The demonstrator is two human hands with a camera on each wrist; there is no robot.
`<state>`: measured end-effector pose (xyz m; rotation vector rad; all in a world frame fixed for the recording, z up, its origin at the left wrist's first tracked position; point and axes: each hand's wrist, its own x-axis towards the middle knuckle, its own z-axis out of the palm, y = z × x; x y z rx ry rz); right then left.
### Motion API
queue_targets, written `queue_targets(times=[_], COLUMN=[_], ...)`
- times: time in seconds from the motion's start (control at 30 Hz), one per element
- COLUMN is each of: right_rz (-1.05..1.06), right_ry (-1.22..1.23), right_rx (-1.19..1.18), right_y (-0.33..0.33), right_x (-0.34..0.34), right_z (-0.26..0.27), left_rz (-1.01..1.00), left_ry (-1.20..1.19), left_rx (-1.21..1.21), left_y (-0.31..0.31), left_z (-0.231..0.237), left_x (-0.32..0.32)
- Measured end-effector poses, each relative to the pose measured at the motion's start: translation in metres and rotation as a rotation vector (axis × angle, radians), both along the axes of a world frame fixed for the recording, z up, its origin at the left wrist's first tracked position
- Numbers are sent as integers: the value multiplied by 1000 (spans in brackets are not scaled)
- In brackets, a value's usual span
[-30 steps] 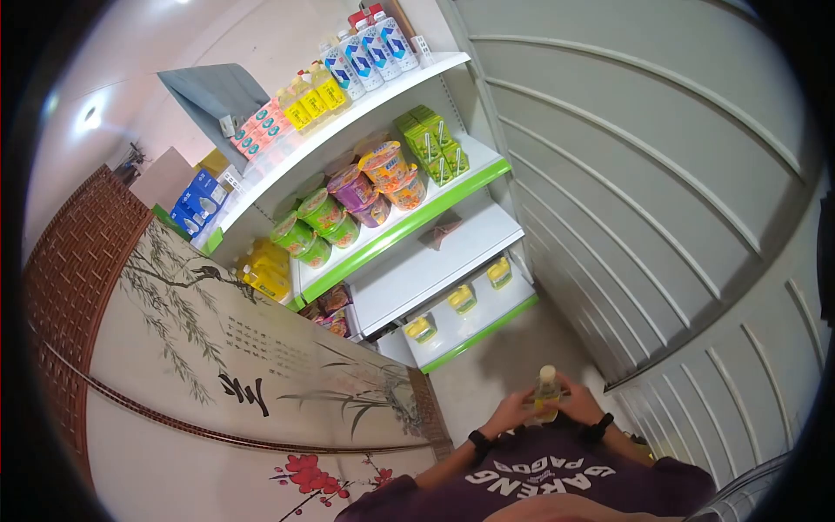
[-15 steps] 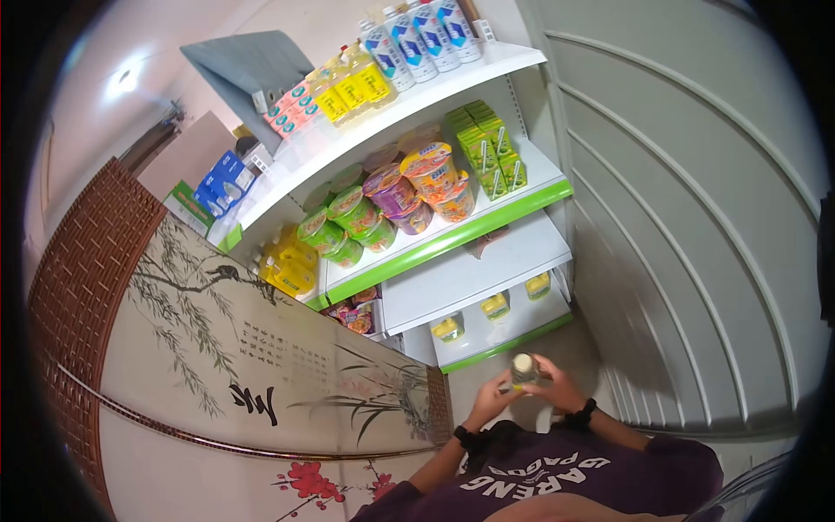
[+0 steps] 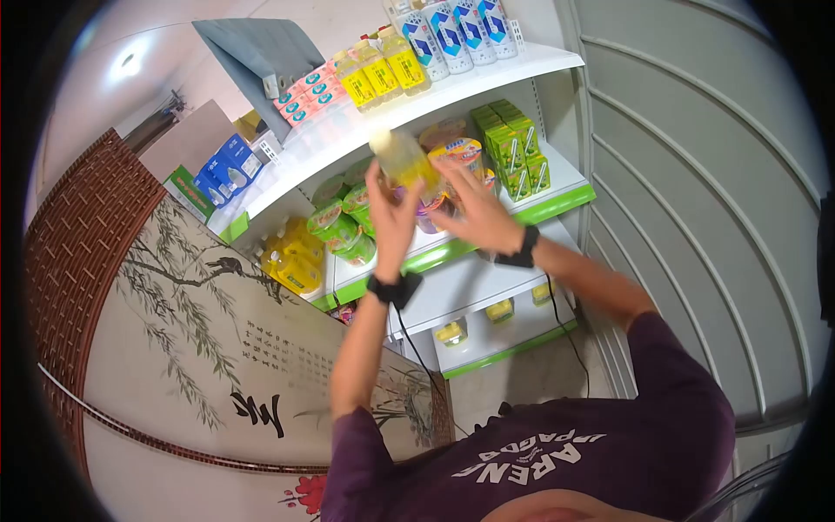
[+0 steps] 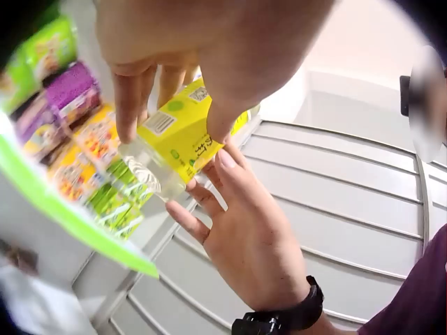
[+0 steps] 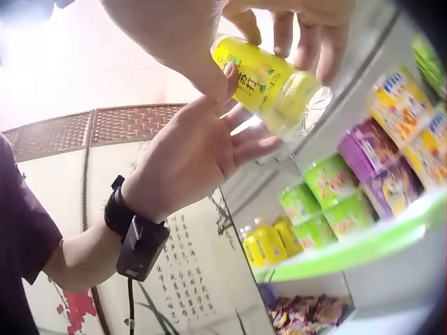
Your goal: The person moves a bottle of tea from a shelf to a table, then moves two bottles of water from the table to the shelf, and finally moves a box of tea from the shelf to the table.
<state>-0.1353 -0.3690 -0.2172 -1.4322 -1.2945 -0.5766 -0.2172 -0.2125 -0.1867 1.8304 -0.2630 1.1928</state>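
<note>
A white shelving unit point(image 3: 557, 206) with green edging fills the centre and upper middle of the head view. On its shelf at mid-frame stand stacked instant-noodle cups point(image 3: 333, 224), close behind the work, so elbows and wrists should swing shallowly there. The right hand point(image 3: 478, 217), right of centre, and the left hand point(image 3: 393, 222), left of it, grip one lemon soda bottle point(image 3: 407, 165) between thumbs and fingers. The bottle is at the centre, tilted, its cap end toward the upper left. The step in hand seems to be handling it with both hands at once; firm, even finger pressure should do, since thin plastic would probably dent if squeezed. One hand should hold securely before the other loosens. The yellow label point(image 5: 251, 73) is partly under the fingers; thumbs should press without rubbing it.
</note>
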Motion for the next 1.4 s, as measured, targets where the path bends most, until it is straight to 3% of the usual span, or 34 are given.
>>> queue_targets(times=[0.1, 0.2, 0.4, 0.6, 0.8, 0.9, 0.97, 1.07, 1.1, 1.13, 1.17, 1.2, 1.23, 1.27, 1.3, 1.33, 1.37, 1.4], right_rz=[-23, -52, -240, -402, -504, -496, -380, -245, -111, -58, 51, 116, 123, 92, 80, 52, -20, -40], right_ry=[-101, -34, -62, -186, -243, -278, -266, -195, -99, -44, 13, 189, 251, 209, 454, 702, 736, 920], right_rx=[75, 8, -236, -358, -290, -229, -235, -77, 80, 89, 126, 63, -23, -32, -92, -301, -362, -398], right_y=[41, 73, 113, 129, 147, 147, 132, 107, 94, 76, 55, 17, -19, -45, -76, -106, -136, -165], right_x=[36, 71, 129, 143, 153, 152, 143, 119, 100, 82, 61, 24, 1, -15, -39, -53, -74, -99], right_z=[64, 104, 111, 103, 89, 87, 90, 66, 47, 24, -4, -30, -62, -107, -145, -187, -215, -235], left_rz=[104, 161, 197, 380, 462, 458, 439, 424, 202, 193, 150, -14, -120, -133, -304, -279, -451, -442], left_ry=[-47, -56, 221, 192, 221, 259, 300, -139, -127, -178, -52, 36, 226, 358, 439, 714, 742, 827], left_rx=[159, 222, 49, 138, 178, 171, 137, 188, 81, 119, 68, 67, -1, 57, 105, 65, -196, -412], left_y=[45, 83, 145, 173, 159, 157, 144, 120, 80, 66, 34, 13, 15, -22, -37, -57, -68, -78], left_z=[71, 115, 121, 109, 107, 110, 113, 93, 89, 64, 43, 9, -65, -100, -144, -181, -233, -269], left_x=[47, 97, 177, 223, 206, 206, 196, 188, 149, 130, 89, 58, 44, -4, -23, -47, -65, -83])
